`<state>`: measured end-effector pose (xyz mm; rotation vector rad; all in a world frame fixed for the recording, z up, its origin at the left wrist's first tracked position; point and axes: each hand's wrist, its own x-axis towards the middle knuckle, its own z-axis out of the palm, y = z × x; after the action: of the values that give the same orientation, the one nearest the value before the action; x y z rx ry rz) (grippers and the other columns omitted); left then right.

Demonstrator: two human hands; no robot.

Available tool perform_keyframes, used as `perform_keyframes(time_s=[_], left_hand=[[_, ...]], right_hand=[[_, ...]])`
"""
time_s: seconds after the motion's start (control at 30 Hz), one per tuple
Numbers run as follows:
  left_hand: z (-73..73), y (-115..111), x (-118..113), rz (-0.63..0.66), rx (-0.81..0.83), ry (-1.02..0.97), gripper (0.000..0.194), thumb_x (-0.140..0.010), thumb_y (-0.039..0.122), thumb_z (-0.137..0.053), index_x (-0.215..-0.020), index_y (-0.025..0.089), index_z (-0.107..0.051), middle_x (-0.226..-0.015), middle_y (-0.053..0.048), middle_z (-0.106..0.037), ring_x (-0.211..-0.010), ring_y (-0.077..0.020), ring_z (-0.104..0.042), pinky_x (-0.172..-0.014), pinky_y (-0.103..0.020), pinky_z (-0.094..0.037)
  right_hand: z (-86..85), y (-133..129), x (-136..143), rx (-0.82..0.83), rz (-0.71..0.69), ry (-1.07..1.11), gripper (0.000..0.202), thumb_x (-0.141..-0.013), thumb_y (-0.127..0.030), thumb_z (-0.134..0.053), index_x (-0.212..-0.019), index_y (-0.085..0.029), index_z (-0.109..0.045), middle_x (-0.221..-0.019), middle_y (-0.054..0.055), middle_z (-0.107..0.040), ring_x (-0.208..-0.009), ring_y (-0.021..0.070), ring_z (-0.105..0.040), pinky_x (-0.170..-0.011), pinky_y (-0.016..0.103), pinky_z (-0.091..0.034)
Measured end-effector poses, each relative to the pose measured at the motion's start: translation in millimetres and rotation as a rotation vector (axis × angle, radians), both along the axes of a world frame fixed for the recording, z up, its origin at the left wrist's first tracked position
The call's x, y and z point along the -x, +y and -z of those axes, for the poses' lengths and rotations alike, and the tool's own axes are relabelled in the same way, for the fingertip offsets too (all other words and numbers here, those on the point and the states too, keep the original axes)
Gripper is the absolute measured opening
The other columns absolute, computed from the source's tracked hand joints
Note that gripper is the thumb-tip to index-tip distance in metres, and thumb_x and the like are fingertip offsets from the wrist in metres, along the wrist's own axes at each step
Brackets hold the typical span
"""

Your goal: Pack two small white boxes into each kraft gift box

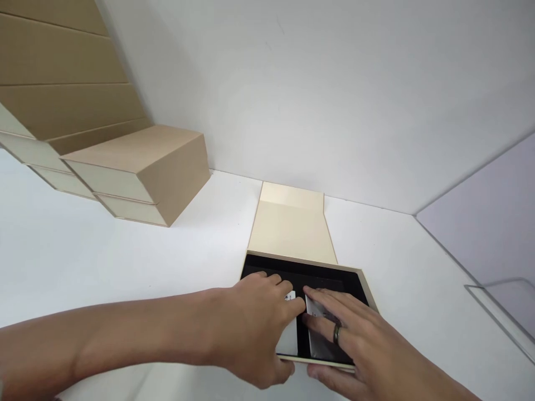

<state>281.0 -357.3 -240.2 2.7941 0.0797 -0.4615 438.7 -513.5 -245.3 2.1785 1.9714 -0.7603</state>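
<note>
A cream box (368, 284) with a black insert (303, 328) lies before me, its lid (292, 228) folded back flat towards the wall. Inside, side by side, are a white packet (289, 337) with small dark print and a silver-grey flat packet (324, 346). My left hand (254, 328) curls over the left part of the box, its fingers at the white packet and its thumb outside the front edge. Stretched fingers of my right hand (355, 334), with a dark ring, lie over the grey packet. The right thumb is against the outside of the front edge.
Stacked closed boxes (125, 172), beige with cream sides, stand at the left against the white wall (292, 100). The white tabletop (200, 239) meets that wall behind the lid. A pale panel with a grey edge (445, 253) borders the right side.
</note>
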Motion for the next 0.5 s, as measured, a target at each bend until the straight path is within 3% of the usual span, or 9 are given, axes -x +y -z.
perform_keyframes(time_s=[0.13, 0.3, 0.4, 0.5], left_hand=[[6.0, 0, 5, -0.01, 0.042, -0.107, 0.045, -0.085, 0.05, -0.068, -0.114, 0.016, -0.066, -0.121, -0.016, -0.067, -0.116, -0.0357, -0.062, -0.105, -0.054, -0.049], [14.4, 10, 24, 0.066, 0.063, -0.492, 0.044, -0.087, 0.048, -0.072, -0.117, 0.017, -0.064, -0.151, -0.017, -0.053, -0.142, -0.0374, -0.045, -0.119, -0.053, -0.037], [16.9, 16, 34, 0.104, 0.083, -0.546, 0.039, -0.089, 0.044, -0.072, -0.117, 0.018, -0.066, -0.138, -0.013, -0.066, -0.131, -0.0322, -0.057, -0.121, -0.048, -0.036], [18.5, 17, 38, 0.126, 0.07, -0.57, 0.031, -0.093, 0.04, -0.068, -0.111, 0.016, -0.068, -0.127, -0.012, -0.071, -0.124, -0.0306, -0.063, -0.122, -0.046, -0.035]], right_hand=[[7.3, -4, -4, -0.237, -0.11, -0.058, 0.056, -0.095, -0.065, -0.056, -0.13, -0.024, -0.072, -0.16, 0.007, -0.044, -0.144, 0.0327, -0.048, -0.115, 0.044, -0.049], [9.9, -6, -7, -0.721, -0.287, -0.177, 0.04, -0.094, -0.059, -0.063, -0.104, -0.023, -0.078, -0.135, 0.008, -0.069, -0.127, 0.0241, -0.065, -0.101, 0.03, -0.058], [12.5, -7, -8, -0.911, -0.334, -0.176, 0.033, -0.098, -0.051, -0.06, -0.097, -0.022, -0.076, -0.123, 0.006, -0.075, -0.116, 0.0196, -0.07, -0.103, 0.027, -0.057], [16.4, -13, -13, -0.971, -0.359, -0.177, 0.023, -0.098, -0.043, -0.063, -0.099, -0.022, -0.073, -0.11, 0.003, -0.078, -0.105, 0.0182, -0.073, -0.108, 0.029, -0.054]])
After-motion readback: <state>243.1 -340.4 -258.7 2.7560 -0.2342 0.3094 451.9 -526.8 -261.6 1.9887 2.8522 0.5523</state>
